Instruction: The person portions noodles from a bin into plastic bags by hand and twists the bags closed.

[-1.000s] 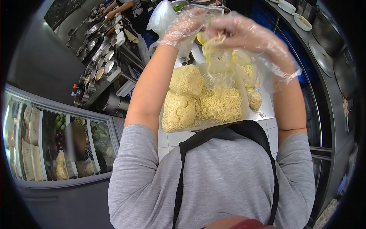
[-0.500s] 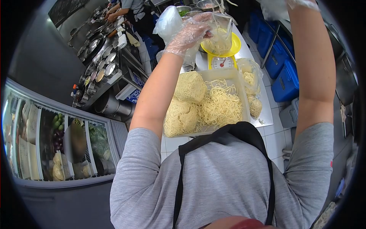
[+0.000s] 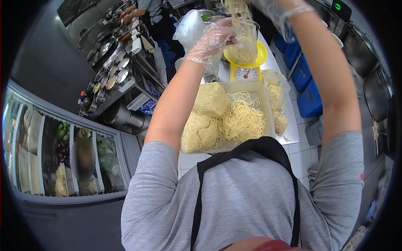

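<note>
My left hand (image 3: 217,37), in a clear plastic glove, is closed on the edge of a clear plastic bag (image 3: 250,35). Noodles lie in the bag, which rests on the yellow bowl (image 3: 260,55) of a dial scale (image 3: 246,74). A strand bundle of noodles (image 3: 235,10) dangles from the top edge into the bag's mouth. My gloved right hand (image 3: 279,7) is raised beside these strands; its fingertips are cut off by the frame, and motion blurs it. Nearer my body, a plastic tub (image 3: 270,111) contains loose yellow noodles (image 3: 243,119) and large noodle blocks (image 3: 210,99).
Bagged noodles (image 3: 276,90) lie right of the tub on the steel table (image 3: 293,129). A white plastic bundle (image 3: 189,29) and metal bowls stand behind. Blue bins (image 3: 310,98) line the right side. At left are a glass-fronted fridge (image 3: 69,154) and another person (image 3: 146,12) beside pans.
My right hand has swung left toward the bag, and the noodles now hang down into its mouth. My left hand keeps its grip on the bag. The view has shifted slightly.
</note>
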Demonstrator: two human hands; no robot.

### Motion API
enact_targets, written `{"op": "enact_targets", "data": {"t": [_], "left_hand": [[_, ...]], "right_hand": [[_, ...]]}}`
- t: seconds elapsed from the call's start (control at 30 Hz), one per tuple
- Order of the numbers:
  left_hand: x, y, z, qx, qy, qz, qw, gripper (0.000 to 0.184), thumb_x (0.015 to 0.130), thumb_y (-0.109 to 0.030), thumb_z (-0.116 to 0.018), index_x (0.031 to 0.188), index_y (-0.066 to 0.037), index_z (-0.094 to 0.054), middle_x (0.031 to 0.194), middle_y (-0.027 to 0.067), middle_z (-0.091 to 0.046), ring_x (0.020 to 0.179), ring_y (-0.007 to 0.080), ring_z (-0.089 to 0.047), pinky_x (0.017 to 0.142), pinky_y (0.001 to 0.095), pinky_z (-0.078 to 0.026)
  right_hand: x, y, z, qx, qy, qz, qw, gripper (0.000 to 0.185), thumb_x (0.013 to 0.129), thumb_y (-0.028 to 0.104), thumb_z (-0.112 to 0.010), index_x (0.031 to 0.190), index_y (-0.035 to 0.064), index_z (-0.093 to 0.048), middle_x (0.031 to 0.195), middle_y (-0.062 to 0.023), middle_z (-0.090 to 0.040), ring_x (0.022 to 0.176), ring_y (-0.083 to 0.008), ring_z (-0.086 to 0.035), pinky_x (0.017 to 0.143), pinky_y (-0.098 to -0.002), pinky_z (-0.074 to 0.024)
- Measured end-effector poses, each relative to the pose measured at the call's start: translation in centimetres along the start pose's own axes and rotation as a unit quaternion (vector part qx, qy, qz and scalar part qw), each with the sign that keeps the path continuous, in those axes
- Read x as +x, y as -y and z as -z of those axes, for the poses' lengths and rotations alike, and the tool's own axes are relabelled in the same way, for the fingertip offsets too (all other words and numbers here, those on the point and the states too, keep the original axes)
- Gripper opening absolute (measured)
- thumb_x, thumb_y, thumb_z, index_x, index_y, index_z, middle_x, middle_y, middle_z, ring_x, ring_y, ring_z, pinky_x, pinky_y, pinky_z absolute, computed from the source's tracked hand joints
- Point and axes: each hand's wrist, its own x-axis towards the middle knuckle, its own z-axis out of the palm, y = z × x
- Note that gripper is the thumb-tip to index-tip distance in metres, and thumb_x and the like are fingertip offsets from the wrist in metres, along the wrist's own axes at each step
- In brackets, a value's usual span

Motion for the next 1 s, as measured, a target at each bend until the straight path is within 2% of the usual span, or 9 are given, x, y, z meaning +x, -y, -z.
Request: {"op": "enact_targets", "data": {"t": [0.07,0.13,0.27,0.37,0.47,0.67,0.73,0.87,1.0], "left_hand": [[0.4,0.1,0.2,0.009,-0.003,0.013,1.0,0.044,0.083,-0.004,-0.056,0.127,-0.007,-0.048,0.103,0.0016,-0.057,0.074,0.0085,-0.053,0.082,0.0274,-0.052],[1.0,0.7,0.6,0.008,-0.024,0.033,0.999,0.043,0.083,-0.005,-0.058,0.125,-0.006,-0.048,0.097,0.0019,-0.056,0.074,0.0086,-0.053,0.081,0.0271,-0.053],[1.2,1.1,0.8,-0.054,0.0,-0.001,0.999,0.042,0.084,-0.005,-0.059,0.124,-0.005,-0.048,0.098,0.0028,-0.056,0.075,0.0099,-0.055,0.08,0.0281,-0.053],[1.3,1.0,0.8,-0.091,-0.014,-0.015,0.996,0.041,0.085,-0.004,-0.059,0.124,-0.004,-0.048,0.1,0.0044,-0.057,0.076,0.0116,-0.056,0.081,0.0303,-0.053],[1.7,1.2,0.9,-0.095,-0.033,-0.024,0.995,0.041,0.086,-0.006,-0.06,0.125,-0.003,-0.046,0.102,0.0058,-0.056,0.077,0.0135,-0.057,0.082,0.0329,-0.054],[2.1,1.5,1.0,-0.096,-0.044,-0.008,0.994,0.043,0.087,-0.011,-0.062,0.126,-0.002,-0.043,0.102,0.0069,-0.056,0.077,0.015,-0.057,0.081,0.0342,-0.054],[2.2,1.7,0.7,-0.075,0.001,-0.024,0.997,0.044,0.088,-0.01,-0.061,0.127,-0.002,-0.042,0.109,0.0078,-0.055,0.079,0.015,-0.057,0.082,0.0338,-0.054],[3.4,3.4,1.7,0.149,0.038,-0.213,0.965,0.048,0.087,-0.008,-0.06,0.131,-0.002,-0.04,0.119,0.0082,-0.052,0.081,0.0156,-0.057,0.083,0.0333,-0.053],[1.3,0.5,-0.2,-0.023,-0.048,0.014,0.998,0.054,0.087,-0.009,-0.059,0.135,-0.003,-0.036,0.124,0.0081,-0.05,0.083,0.0163,-0.057,0.084,0.0328,-0.053]], "right_hand": [[-0.5,1.6,-0.3,0.139,0.321,-0.108,0.931,0.025,0.072,0.019,-0.067,0.096,0.009,-0.068,0.088,-0.0125,-0.067,0.083,-0.0222,-0.061,0.07,-0.0352,-0.0495],[-3.7,1.4,-1.7,0.482,0.224,-0.145,0.835,0.027,0.073,0.022,-0.068,0.096,0.0085,-0.068,0.086,-0.0125,-0.067,0.084,-0.022,-0.062,0.071,-0.0357,-0.05],[-3.1,7.3,2.0,0.204,0.197,-0.319,0.905,0.026,0.073,0.023,-0.068,0.094,0.0076,-0.068,0.084,-0.0104,-0.067,0.082,-0.0213,-0.063,0.071,-0.0353,-0.0504],[-6.8,5.8,-3.7,0.044,0.258,-0.335,0.905,0.114,0.059,0.048,-0.082,0.145,0.0135,-0.016,0.126,-0.0241,-0.051,0.116,-0.0333,-0.053,0.097,-0.0414,-0.0443],[-9.8,6.6,-5.9,0.126,0.238,-0.413,0.87,0.088,0.066,0.013,-0.078,0.14,0.0125,-0.03,0.112,-0.0222,-0.06,0.097,-0.0304,-0.063,0.075,-0.0373,-0.0558],[-6.6,2.4,-0.7,0.148,0.245,-0.365,0.886,0.028,0.075,0.005,-0.066,0.101,0.0044,-0.054,0.075,-0.0079,-0.06,0.052,-0.0135,-0.059,0.042,-0.0279,-0.047],[-2.9,3.8,3.1,0.114,0.278,-0.394,0.869,0.023,0.074,0.024,-0.066,0.09,0.0066,-0.067,0.086,-0.0112,-0.067,0.081,-0.0233,-0.063,0.071,-0.0351,-0.0506],[-1.0,6.7,3.2,0.066,0.197,-0.351,0.913,0.025,0.076,0.028,-0.064,0.086,0.0053,-0.067,0.087,-0.0153,-0.066,0.082,-0.0287,-0.064,0.073,-0.0368,-0.0502],[-2.4,6.9,2.5,0.091,0.079,-0.216,0.969,0.03,0.084,0.032,-0.057,0.094,0.0054,-0.066,0.094,-0.0169,-0.066,0.089,-0.0314,-0.063,0.079,-0.0393,-0.0487]]}}
